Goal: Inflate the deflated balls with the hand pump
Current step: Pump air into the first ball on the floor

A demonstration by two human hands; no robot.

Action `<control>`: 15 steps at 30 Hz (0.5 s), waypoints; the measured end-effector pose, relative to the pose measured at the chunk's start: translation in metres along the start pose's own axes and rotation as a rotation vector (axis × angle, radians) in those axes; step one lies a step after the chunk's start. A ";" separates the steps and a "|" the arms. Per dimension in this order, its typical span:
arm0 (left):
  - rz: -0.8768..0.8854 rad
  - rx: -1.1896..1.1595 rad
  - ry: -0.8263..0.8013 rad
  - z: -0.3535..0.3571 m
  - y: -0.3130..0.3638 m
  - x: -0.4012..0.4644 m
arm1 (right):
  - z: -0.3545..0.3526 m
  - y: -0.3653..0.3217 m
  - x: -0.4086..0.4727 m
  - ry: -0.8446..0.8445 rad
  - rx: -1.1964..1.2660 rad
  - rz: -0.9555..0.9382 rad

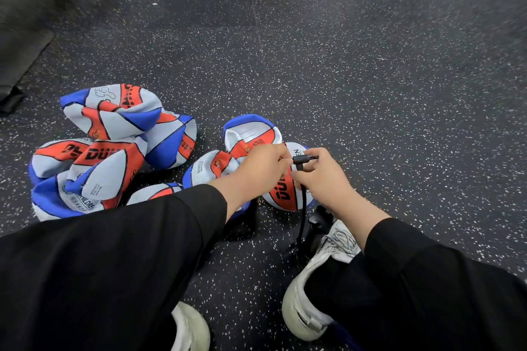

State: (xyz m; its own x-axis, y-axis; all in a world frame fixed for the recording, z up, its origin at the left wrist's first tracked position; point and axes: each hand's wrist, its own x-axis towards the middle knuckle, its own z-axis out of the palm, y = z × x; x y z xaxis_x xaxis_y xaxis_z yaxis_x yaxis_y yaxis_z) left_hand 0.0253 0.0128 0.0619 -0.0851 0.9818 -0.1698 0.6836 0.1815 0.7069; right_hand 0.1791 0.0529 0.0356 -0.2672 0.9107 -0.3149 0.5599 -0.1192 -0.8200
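1. Progress: the task looks to be at an early stage. One ball [285, 194], lying on the floor just ahead of the person's right shoe [313, 293], reads as round and full or nearly so. All the others remain collapsed.
2. Step in hand: both hands meet over the round ball. The left hand [262, 165] pinches one end of the black nozzle fitting [302, 161]; the right hand [322, 177] has its grip curled round the black hose [302, 216] just below the fitting. Whether the needle sits in the valve cannot be told; the fingers hide it.
3. Pump: the hose runs down to a dark pump body [316, 225] standing beside the right shoe, largely hidden by the right forearm.
4. Outstanding: a heap of deflated balls [99, 151] lies to the left, well apart from the pump, and two or three more flat ones [211, 171] lie under the left forearm. All still need air.
5. Materials: ball skins are pebbled rubber in red, blue and pale grey panels with black seams and print; deflated, they fold into sharp creases and dished hollows.
6. Floor [370, 80]: dark rubber matting with white and yellow flecks, matt and grippy in appearance.
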 end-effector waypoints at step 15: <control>0.063 -0.100 -0.026 0.002 -0.002 0.004 | 0.006 -0.007 -0.004 -0.020 -0.393 -0.023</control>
State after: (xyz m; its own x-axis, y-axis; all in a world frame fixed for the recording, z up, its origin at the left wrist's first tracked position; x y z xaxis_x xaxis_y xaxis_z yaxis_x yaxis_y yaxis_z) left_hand 0.0254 0.0159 0.0581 -0.0246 0.9898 -0.1403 0.6111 0.1259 0.7815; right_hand 0.1717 0.0474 0.0399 -0.2957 0.9032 -0.3110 0.8101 0.0646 -0.5828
